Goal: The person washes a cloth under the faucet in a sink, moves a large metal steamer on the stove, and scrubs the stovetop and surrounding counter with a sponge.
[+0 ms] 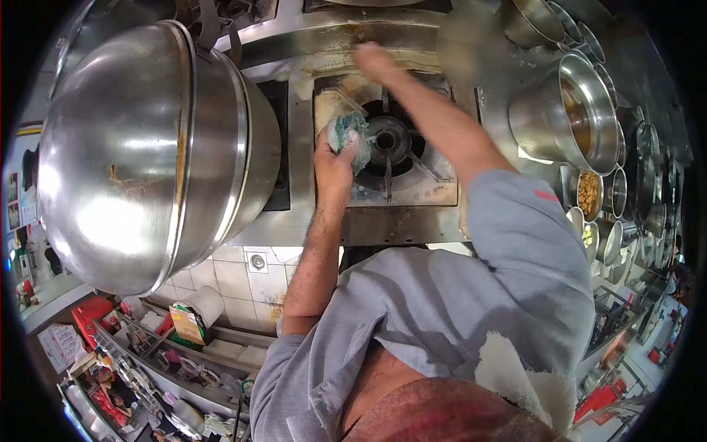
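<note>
My left hand [335,166] is closed around a wet green scrubbing mesh [347,138] with some white foam on it. It is over the left side of a square gas burner [438,193], beside the round burner head [386,138]. Stretched out beyond the burner, my right hand [374,62] is closed near the stained metal ledge [324,48] at the back. Its fingertips are hidden, and whatever it may hold cannot be made out.
A large domed steel pot [118,169] stands close on the left. To the right are a deep steel pot [526,114], a pan of brown food [588,193] and several other pans. A tiled floor [232,278] and shelves [158,353] are at the lower left.
</note>
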The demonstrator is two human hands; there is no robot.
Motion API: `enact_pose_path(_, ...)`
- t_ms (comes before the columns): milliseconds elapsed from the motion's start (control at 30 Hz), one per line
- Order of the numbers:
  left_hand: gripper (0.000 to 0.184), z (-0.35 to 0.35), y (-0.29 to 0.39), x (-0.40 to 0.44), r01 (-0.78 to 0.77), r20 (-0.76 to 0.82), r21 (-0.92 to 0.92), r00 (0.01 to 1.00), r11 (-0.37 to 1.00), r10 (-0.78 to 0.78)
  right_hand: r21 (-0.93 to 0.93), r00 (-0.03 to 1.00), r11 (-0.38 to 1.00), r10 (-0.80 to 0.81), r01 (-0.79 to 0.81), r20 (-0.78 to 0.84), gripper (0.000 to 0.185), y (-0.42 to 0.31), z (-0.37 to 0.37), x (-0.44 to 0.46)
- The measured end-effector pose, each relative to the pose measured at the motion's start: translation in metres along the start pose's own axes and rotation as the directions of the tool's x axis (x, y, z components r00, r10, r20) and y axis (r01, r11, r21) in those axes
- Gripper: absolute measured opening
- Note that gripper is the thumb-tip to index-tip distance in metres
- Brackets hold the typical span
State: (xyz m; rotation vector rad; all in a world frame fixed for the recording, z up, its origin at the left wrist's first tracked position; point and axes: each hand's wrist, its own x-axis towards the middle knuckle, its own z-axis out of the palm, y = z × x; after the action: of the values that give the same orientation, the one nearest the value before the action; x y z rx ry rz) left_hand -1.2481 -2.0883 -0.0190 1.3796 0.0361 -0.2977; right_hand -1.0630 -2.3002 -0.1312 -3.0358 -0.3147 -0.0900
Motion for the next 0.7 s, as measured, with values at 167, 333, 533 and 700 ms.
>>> enact_pose_path(167,0.037,-0.003,-0.011,0.003,-0.016,0.037,-0.111,0.999,0.994,0.02,0.022,0.972,0.987,-0.154,0.161,-0.175,0.013,-0.078,-0.014,0.046)
enact_pose_path(333,0.036,-0.01,-0.002,-0.001,0.011,0.057,-0.099,0.998,0.995,-0.005,0.373,0.935,0.858,0.341,-0.353,0.1,0.018,0.055,-0.028,-0.067)
enact_pose_path(533,0.037,-0.019,-0.002,0.004,-0.004,0.076,-0.105,0.997,0.994,0.012,-0.039,0.978,0.977,0.208,-0.209,-0.014,0.019,0.084,-0.044,-0.093)
enact_pose_path(700,0.035,-0.019,-0.007,-0.004,0.006,0.059,-0.135,0.998,0.991,0.002,0.143,0.995,0.985,0.091,-0.096,0.04,0.019,-0.099,-0.064,0.015)
